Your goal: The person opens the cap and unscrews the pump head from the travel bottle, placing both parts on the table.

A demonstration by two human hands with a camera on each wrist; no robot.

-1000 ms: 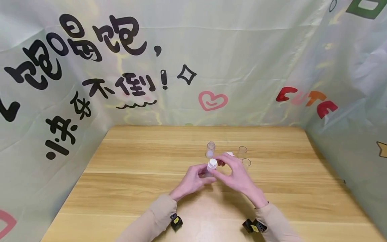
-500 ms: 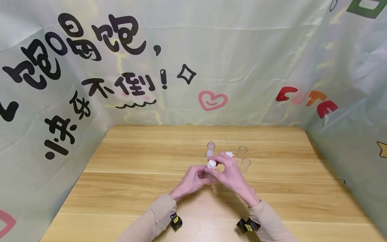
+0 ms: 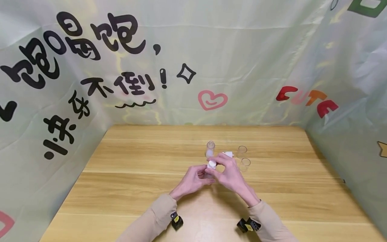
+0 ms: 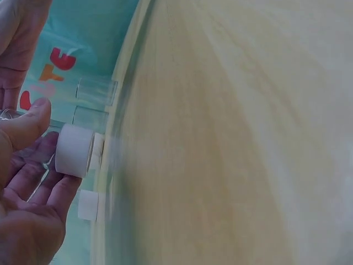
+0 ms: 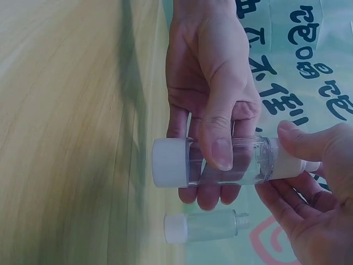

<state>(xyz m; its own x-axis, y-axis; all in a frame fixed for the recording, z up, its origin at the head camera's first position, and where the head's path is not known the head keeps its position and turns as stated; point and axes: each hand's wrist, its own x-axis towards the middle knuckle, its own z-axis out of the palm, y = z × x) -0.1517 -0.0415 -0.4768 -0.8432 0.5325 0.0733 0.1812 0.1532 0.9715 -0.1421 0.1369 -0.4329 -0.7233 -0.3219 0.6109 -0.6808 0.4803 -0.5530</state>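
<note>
Tabletop (image 3: 136, 188), standing bottle (image 3: 210, 150), clear cylinders (image 4: 95, 91) beyond, left grip (image 3: 195, 178) round held bottle (image 5: 251, 167), right grip (image 3: 228, 173) pinching collar (image 5: 284, 162)

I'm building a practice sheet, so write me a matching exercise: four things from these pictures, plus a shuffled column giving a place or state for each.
Things:
1. left hand
2. right hand
3. unheld bottle
4. heart drawing

Places or states:
A. pinches the held bottle's white top
B. pink, on the backdrop
C. holds the held bottle's clear body
D. stands on the table, neck bare

Pairs: 1-C; 2-A; 3-D; 4-B
</note>
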